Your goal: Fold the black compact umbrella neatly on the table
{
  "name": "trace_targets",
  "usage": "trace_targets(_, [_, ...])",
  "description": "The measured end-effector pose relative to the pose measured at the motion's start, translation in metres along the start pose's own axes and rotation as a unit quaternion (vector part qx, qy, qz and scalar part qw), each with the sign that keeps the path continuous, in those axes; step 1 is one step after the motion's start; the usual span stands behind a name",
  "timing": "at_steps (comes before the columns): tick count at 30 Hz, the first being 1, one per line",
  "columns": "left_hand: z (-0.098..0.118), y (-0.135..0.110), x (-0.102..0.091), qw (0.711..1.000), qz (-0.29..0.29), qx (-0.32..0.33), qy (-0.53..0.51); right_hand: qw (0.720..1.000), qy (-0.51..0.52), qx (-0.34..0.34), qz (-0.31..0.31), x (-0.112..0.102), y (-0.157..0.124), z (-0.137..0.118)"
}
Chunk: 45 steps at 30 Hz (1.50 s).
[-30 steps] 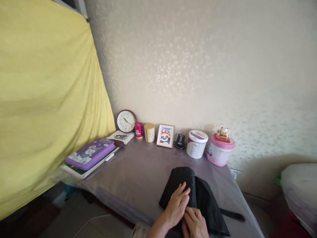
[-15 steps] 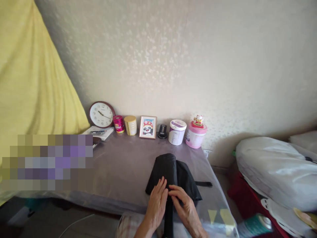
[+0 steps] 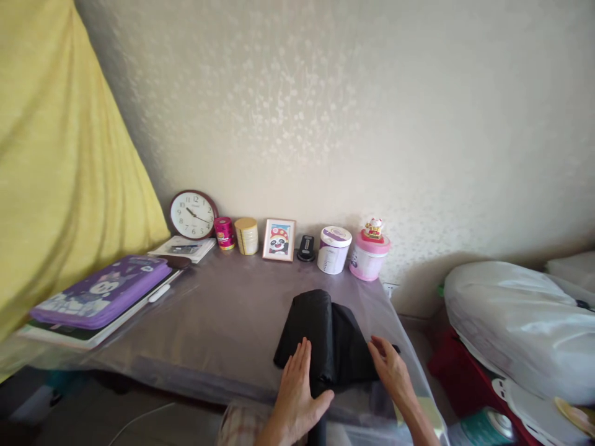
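Note:
A black folding umbrella (image 3: 304, 328) lies loosely folded on the table, its fabric in broad flaps and its dark handle pointing towards me. My left hand (image 3: 297, 393) rests flat on the lower left of the fabric, fingers stretched and thumb out to the right over the handle end. At the right edge of the fabric, my right hand (image 3: 389, 365) has its fingers bent over the umbrella's strap. Only the strap's dark tip (image 3: 396, 349) shows beyond the fingers. The handle is partly hidden under my left hand and wrist.
Along the wall stand a clock (image 3: 193, 214), a pink can (image 3: 224, 233), a yellow-lidded jar (image 3: 246, 236), a panda picture frame (image 3: 279, 240), and two tubs (image 3: 333, 254). A purple case (image 3: 102, 291) lies on books at left. White bags (image 3: 515, 328) sit right of the table.
My right hand has left the umbrella's middle and moved right to the strap side. The left hand stays on the fabric, its thumb now spread away. The right flap looks slightly shifted.

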<state>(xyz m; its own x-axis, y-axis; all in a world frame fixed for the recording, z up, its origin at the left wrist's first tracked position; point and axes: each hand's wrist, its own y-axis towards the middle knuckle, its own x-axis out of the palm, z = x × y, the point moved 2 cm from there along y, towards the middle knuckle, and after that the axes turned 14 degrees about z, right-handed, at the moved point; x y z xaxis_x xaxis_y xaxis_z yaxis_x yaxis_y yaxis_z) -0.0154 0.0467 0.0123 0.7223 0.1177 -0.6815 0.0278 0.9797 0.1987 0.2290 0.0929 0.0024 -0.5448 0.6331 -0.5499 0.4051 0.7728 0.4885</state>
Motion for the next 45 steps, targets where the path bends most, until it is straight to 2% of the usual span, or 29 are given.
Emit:
trace_targets(5, [0.01, 0.0, 0.01, 0.996, 0.007, -0.069, 0.062, 0.987, 0.0, -0.16, -0.015, 0.014, 0.005, -0.03])
trace_targets(8, [0.01, -0.002, 0.018, 0.995, 0.023, -0.065, 0.074, 0.977, -0.005, -0.207, -0.051, 0.027, 0.004, -0.039])
trace_targets(13, [0.001, -0.005, 0.028, 0.995, 0.047, -0.062, 0.055, 0.966, -0.03, -0.237, -0.101, 0.035, -0.003, -0.031])
trace_targets(18, [-0.009, -0.005, 0.032, 0.996, 0.046, -0.076, 0.009, 0.964, -0.046, -0.249, -0.083, 0.036, 0.004, -0.033])
trace_targets(23, [-0.006, -0.005, 0.024, 0.993, 0.058, -0.094, -0.041, 0.958, -0.043, -0.267, -0.1, 0.053, 0.017, -0.048])
trace_targets(26, [-0.001, -0.004, 0.018, 0.993, 0.067, -0.08, -0.056, 0.955, -0.065, -0.263, -0.123, 0.06, 0.016, -0.053])
trace_targets(29, [0.0, -0.004, 0.017, 0.994, 0.062, -0.069, -0.06, 0.948, -0.068, -0.273, -0.151, 0.049, 0.003, -0.056])
trace_targets(35, [-0.004, -0.005, 0.023, 0.997, 0.046, -0.053, -0.038, 0.92, -0.017, -0.323, -0.222, -0.007, -0.046, -0.069])
trace_targets(38, [-0.003, -0.005, 0.023, 0.998, 0.044, -0.049, -0.022, 0.92, 0.017, -0.297, -0.255, -0.023, -0.05, -0.065])
trace_targets(40, [-0.002, -0.005, 0.022, 0.998, 0.042, -0.054, -0.014, 0.944, 0.018, -0.255, -0.208, -0.023, -0.038, -0.056])
trace_targets(42, [-0.001, -0.004, 0.021, 0.998, 0.038, -0.058, -0.012, 0.971, -0.014, -0.204, -0.127, -0.019, -0.021, -0.042])
trace_targets(43, [0.0, -0.004, 0.021, 0.997, 0.036, -0.061, -0.013, 0.979, -0.04, -0.177, -0.096, -0.016, -0.013, -0.035])
trace_targets(45, [0.0, -0.003, 0.021, 0.997, 0.033, -0.069, -0.015, 0.985, -0.094, -0.127, -0.072, -0.008, -0.001, -0.022])
